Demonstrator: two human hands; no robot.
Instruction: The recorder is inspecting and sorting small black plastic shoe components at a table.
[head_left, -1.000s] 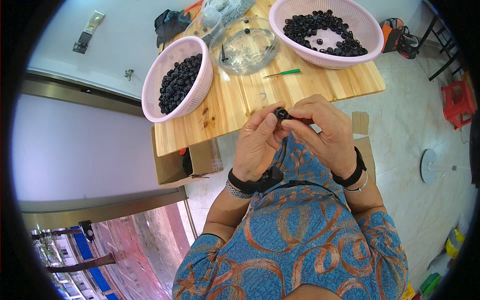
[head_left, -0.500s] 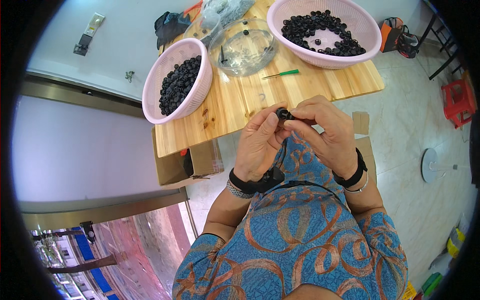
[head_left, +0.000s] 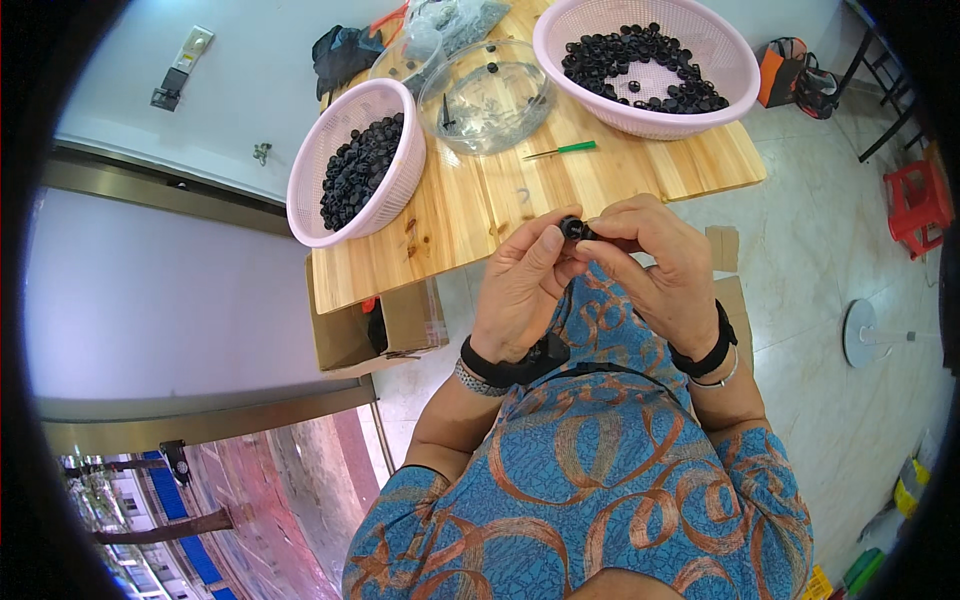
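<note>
My left hand (head_left: 522,277) pinches a small round black plastic part (head_left: 571,228) between thumb and fingers, above my lap just off the table's front edge. My right hand (head_left: 660,255) is closed at the right side of that part, its thumb and forefinger pinching a second dark piece (head_left: 588,233) against it. Fingertips cover much of both pieces. Beyond my hands, similar black parts fill a pink basket (head_left: 409,170) at the left. A larger pink basket (head_left: 735,100) at the right holds more black parts, spread in a ring round a bare patch.
On the wooden table (head_left: 450,235) lies a green-handled screwdriver (head_left: 565,150). A clear round tray (head_left: 475,140) with a few small parts stands between the baskets, clear plastic bags (head_left: 455,25) behind it. Below the left corner is a cardboard box (head_left: 410,318); a red stool (head_left: 915,200) stands right.
The black part has turned slightly between my fingers, now showing more of its round opening, and both hands have shifted a little. The grip of each hand looks the same.
</note>
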